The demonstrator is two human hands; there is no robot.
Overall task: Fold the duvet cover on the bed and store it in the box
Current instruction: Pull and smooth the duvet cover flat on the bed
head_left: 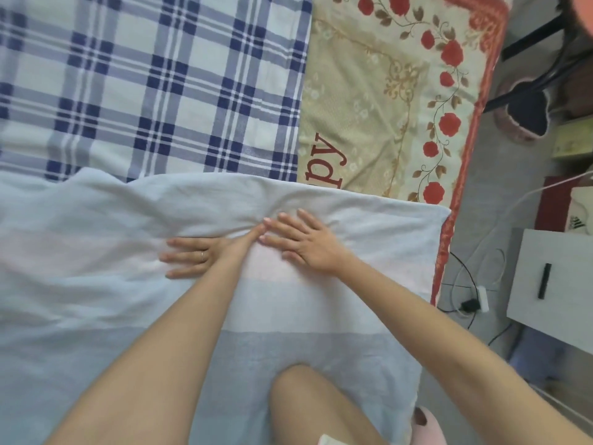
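The duvet cover (106, 277), pale blue with faint pink and grey bands, lies folded across the near part of the bed, its far edge a soft fold. My left hand (199, 255) lies flat on it with fingers spread toward the left, a ring on one finger. My right hand (301, 242) presses flat beside it, fingers straight and pointing away. The two hands touch at the thumbs near the middle of the cover. No box is in view.
A blue and white checked sheet (144, 81) covers the far bed. A floral bedspread (385, 101) with a red border runs along the right edge. On the floor at right are cables (471, 284), a white cabinet (552, 290) with a black object, slippers and chair legs. My knee (308, 409) rests on the cover.
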